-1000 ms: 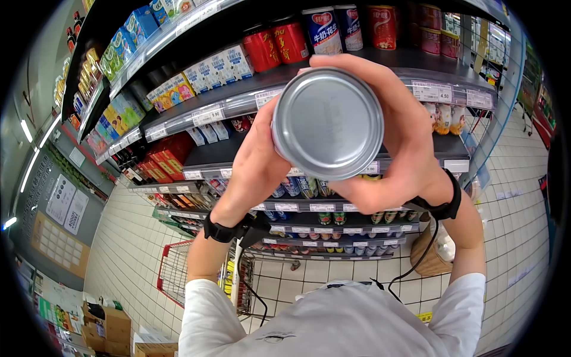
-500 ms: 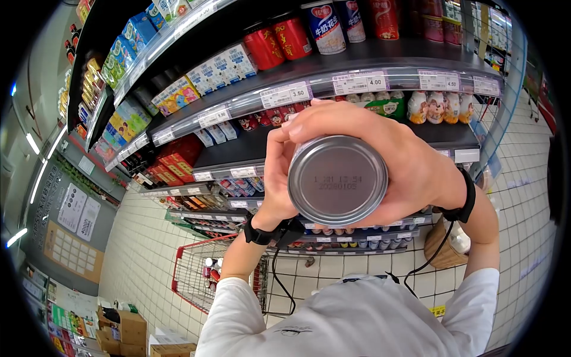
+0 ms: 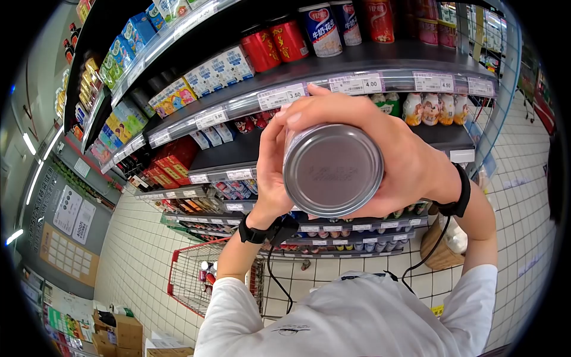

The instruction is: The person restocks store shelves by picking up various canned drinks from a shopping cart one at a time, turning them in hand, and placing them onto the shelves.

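A can (image 3: 333,169) is held up close to the camera, its round grey metal end facing me with faint dark print on it. Its side is mostly hidden by the fingers. My left hand (image 3: 275,163) wraps the can's left side. Around the right side and over the top curls my right hand (image 3: 392,143), its fingers reaching across toward the left hand. Both hands are closed on the can. Each wrist wears a black band with a cable.
A stocked shelf (image 3: 380,55) spans the front, with red cans (image 3: 288,39), blue-and-white cans (image 3: 322,31), cartons and small bottles (image 3: 421,109). Below left stands a shopping cart (image 3: 184,279) with some items. Cardboard boxes (image 3: 128,333) lie lower left; a basket (image 3: 439,247) stands right.
The can and both hands have shifted slightly up and left in view. The print on the can's end looks fainter now. The grip is unchanged.
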The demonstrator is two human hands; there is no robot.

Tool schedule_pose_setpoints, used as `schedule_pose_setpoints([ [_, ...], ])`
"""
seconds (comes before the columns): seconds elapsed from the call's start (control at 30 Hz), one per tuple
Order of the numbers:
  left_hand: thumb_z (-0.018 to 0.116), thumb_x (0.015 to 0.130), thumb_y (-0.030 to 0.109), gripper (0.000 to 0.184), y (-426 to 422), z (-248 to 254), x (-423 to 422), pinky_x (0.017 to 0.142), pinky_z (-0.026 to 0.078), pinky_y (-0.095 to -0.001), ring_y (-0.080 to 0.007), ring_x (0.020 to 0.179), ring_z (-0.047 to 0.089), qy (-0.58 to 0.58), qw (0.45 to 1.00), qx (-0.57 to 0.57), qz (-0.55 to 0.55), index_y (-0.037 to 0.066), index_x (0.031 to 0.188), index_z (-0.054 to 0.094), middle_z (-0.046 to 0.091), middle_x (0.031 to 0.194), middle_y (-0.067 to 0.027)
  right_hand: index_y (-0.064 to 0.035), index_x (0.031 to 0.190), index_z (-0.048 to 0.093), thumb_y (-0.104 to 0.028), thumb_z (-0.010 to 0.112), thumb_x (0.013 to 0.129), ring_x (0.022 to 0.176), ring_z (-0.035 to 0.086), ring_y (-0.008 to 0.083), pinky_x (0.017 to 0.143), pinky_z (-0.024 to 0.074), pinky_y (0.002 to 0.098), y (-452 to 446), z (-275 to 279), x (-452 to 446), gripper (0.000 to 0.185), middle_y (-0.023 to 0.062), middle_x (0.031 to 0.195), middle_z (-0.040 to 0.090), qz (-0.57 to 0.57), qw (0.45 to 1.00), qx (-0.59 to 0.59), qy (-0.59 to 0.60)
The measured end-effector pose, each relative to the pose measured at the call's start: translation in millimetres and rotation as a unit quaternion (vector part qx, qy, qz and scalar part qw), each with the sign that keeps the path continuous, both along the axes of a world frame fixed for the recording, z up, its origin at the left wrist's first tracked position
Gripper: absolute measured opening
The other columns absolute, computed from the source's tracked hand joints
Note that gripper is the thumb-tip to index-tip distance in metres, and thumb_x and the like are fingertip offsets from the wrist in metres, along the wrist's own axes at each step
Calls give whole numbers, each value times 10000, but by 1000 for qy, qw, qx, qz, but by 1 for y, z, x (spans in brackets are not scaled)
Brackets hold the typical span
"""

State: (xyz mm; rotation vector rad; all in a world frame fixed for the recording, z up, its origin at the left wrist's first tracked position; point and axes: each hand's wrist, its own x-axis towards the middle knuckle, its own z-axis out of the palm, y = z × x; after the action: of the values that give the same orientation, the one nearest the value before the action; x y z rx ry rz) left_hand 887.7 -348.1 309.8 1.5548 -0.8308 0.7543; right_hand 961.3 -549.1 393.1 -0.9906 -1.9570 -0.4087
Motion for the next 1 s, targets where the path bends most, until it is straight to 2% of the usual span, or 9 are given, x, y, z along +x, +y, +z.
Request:
schedule_pose_setpoints([
  [0.1, 797, 834, 273, 979, -8, 13, 0, 1145, 322, -438, -307, 1397, 371, -64, 996, 16, 61, 84, 1542, 148, 300, 1539, -214, -39, 1375, 372, -145, 895, 666, 1286, 528, 342, 1140, 283, 564, 4, -3, -1, 887, 196, 1318, 545, 31, 999, 4, 44],
  [0.17, 784, 847, 307, 990, -18, 28, -18, 1142, 330, -443, -318, 1394, 373, 30, 994, -44, 99, 85, 1550, 124, 293, 1541, -229, -38, 1343, 366, -135, 911, 661, 1293, 517, 353, 1113, 338, 527, 9, -4, 1, 878, 237, 1307, 534, 79, 993, 46, 77],
  [0.33, 814, 815, 279, 1029, -13, 55, -16, 1086, 422, -408, -283, 1327, 456, -98, 988, -96, 71, 102, 1554, 121, 297, 1536, -242, -15, 1311, 414, -96, 909, 647, 1244, 543, 298, 1042, 442, 402, -7, 0, -3, 833, 246, 1334, 520, -106, 988, 96, 60],
  [0.43, 814, 813, 221, 996, -10, 70, -20, 1067, 453, -397, -284, 1314, 471, -130, 985, -82, 85, 95, 1543, 148, 326, 1516, -244, -4, 1307, 433, -74, 894, 656, 1240, 549, 302, 1030, 459, 381, 0, -9, 1, 801, 250, 1343, 518, -123, 983, 121, 68],
  [0.63, 820, 799, 153, 881, -4, 94, -19, 1092, 416, -430, -325, 1362, 433, -245, 955, 83, 147, 15, 1479, 278, 355, 1501, -280, 34, 1391, 438, -76, 879, 658, 1156, 615, 234, 1003, 479, 344, -3, -7, -9, 863, 180, 1297, 597, -191, 968, 139, 87],
  [0.73, 828, 787, 150, 823, -14, 117, -23, 1099, 402, -428, -339, 1343, 463, -257, 938, 177, 153, -35, 1431, 349, 449, 1435, -292, 29, 1377, 445, -124, 885, 667, 1117, 616, 202, 962, 494, 326, -5, -9, -14, 849, 141, 1237, 621, -168, 960, -10, 223],
  [0.8, 833, 786, 147, 815, -18, 127, -17, 1090, 408, -427, -351, 1316, 495, -281, 908, 270, 156, -86, 1405, 356, 507, 1370, -308, 22, 1356, 458, -180, 876, 675, 1030, 653, 206, 898, 519, 328, 3, -16, -14, 824, 152, 1153, 652, -141, 954, -9, 266],
  [0.83, 827, 794, 155, 806, -23, 130, -15, 1085, 412, -429, -346, 1331, 478, -281, 896, 296, 175, -69, 1412, 361, 482, 1404, -284, 14, 1335, 470, -235, 868, 683, 942, 690, 210, 833, 544, 330, 6, -19, -14, 804, 162, 1068, 682, -114, 944, -5, 309],
  [1.0, 786, 835, 124, 782, -53, 111, -22, 959, 512, -371, -273, 1236, 532, -58, 963, 149, 218, -46, 1436, 316, 465, 1381, -202, 35, 1297, 466, -266, 867, 682, 971, 673, 234, 834, 542, 362, 8, -12, -12, 794, 172, 1090, 658, -213, 904, 43, 368],
])
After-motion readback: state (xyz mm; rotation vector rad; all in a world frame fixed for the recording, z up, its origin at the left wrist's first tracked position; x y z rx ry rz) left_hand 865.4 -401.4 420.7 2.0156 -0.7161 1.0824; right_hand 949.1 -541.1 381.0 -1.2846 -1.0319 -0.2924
